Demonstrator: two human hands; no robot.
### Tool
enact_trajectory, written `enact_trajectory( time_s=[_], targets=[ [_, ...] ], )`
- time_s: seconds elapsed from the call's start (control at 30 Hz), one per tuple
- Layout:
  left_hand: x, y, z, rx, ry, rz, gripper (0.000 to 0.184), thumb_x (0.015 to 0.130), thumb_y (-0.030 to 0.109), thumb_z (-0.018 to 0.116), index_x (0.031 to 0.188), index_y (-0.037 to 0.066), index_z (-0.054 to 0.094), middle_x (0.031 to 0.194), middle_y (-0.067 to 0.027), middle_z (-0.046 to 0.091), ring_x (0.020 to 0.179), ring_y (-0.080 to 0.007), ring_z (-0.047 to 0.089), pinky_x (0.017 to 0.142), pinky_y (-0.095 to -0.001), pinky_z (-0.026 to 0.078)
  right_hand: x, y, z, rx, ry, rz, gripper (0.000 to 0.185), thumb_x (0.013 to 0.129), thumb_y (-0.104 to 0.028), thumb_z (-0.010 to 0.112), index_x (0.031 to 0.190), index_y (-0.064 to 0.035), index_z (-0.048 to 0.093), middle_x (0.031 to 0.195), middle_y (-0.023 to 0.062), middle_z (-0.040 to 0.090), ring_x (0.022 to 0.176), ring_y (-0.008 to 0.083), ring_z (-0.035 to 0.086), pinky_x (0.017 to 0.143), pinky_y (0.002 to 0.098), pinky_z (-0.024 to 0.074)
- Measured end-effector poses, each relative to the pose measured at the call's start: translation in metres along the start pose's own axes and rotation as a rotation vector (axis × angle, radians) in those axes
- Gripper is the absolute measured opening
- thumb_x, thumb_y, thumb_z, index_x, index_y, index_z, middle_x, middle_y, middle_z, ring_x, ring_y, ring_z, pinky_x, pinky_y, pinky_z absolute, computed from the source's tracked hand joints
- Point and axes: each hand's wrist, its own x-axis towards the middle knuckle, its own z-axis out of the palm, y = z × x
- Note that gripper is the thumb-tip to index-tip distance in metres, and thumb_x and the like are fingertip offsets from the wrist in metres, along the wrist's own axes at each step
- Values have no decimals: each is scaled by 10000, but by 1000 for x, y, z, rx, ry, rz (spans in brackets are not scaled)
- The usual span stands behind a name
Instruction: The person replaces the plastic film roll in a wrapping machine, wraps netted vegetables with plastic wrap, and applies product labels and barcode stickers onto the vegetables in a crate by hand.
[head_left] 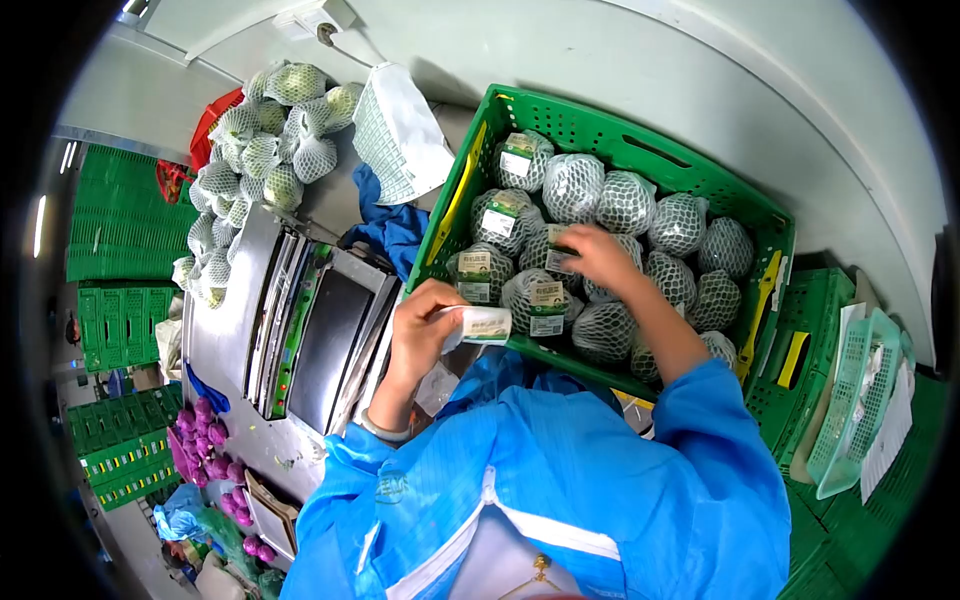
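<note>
My left hand point(415, 335) is closed around a strip of printed white and green labels point(486, 324), held just outside the crate's near left corner. My right hand point(598, 256) reaches into the green crate point(655, 150), its fingers closed at the edge of a label point(558, 250) against a round vegetable or fruit in white foam netting. Around it sit several more netted pieces point(626, 203). Those on the left side carry labels, such as one near the crate's left wall point(476, 270); the ones to the right show none.
Left of the crate are a blue cloth point(385, 225), a printed sheet point(400, 135) and a metal machine point(330, 320). A pile of netted produce point(265, 140) lies behind. On the right stand another green crate point(800, 340) and a pale green basket point(855, 410). A wall closes the back.
</note>
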Motion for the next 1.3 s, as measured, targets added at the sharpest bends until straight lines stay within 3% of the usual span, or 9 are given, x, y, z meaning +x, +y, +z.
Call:
enact_trajectory(
  time_s=[0.27,0.5,0.67,0.77,0.87,0.97,1.03,1.17,1.3],
  targets=[
    [35,20,29,-505,120,-180,78,917,-82,552,924,-6,567,983,-91,668,899,-121,630,796,-252,507,-4,-124,-58,732,-176,-158,321,807,-195,784,1046,-9,677,839,127,690,712,206,663,654,318,512],
    [29,-2,21,265,83,-326,284,887,2,671,655,-3,508,697,-13,588,651,-58,514,575,-230,413,-6,-103,-72,697,329,-12,139,875,-183,719,899,-50,691,719,75,654,613,169,617,586,317,492],
    [36,-13,14,-522,334,-290,328,803,-107,651,617,57,437,858,-101,673,746,-121,596,671,-260,492,58,4,-65,503,321,349,290,822,-268,774,902,-13,662,774,97,694,649,169,636,597,329,478],
    [48,8,13,-585,134,-237,244,773,-133,663,872,50,533,878,-84,645,793,-118,603,729,-272,519,68,27,-28,-221,257,297,342,809,-254,752,1064,-66,623,851,127,701,683,335,663,614,435,520],
    [48,1,7,-66,75,-9,282,807,-97,649,1067,12,646,951,-34,661,875,-109,603,803,-237,485,69,13,-37,-128,201,544,461,813,-280,752,1199,-108,569,1023,140,689,909,327,674,776,447,536],
    [56,-2,9,0,46,35,180,859,-80,594,1004,-12,675,984,-52,681,944,-123,616,840,-250,486,61,12,-18,132,175,-28,616,803,-260,770,1329,-97,493,1353,152,556,1255,346,522,1021,458,450],
    [60,5,14,-34,65,-59,172,883,-77,564,998,-19,679,1002,-65,689,975,-131,621,857,-256,488,56,-11,-12,139,168,117,676,852,-300,748,1404,-59,440,1519,191,356,1368,400,379,1129,469,338],
    [64,14,23,-111,75,-191,195,909,-90,532,1036,-28,666,989,-67,687,923,-127,633,838,-250,499,31,-97,-53,784,-266,-62,366,872,-272,733,1114,-9,652,975,116,697,847,177,673,750,322,526],
    [60,-2,30,-234,49,-222,57,913,-57,602,937,-24,642,895,-48,669,843,-82,624,757,-222,496,1,-114,-59,538,139,-135,185,831,-201,725,932,-49,693,828,137,688,720,294,669,637,388,518]
  ],
)
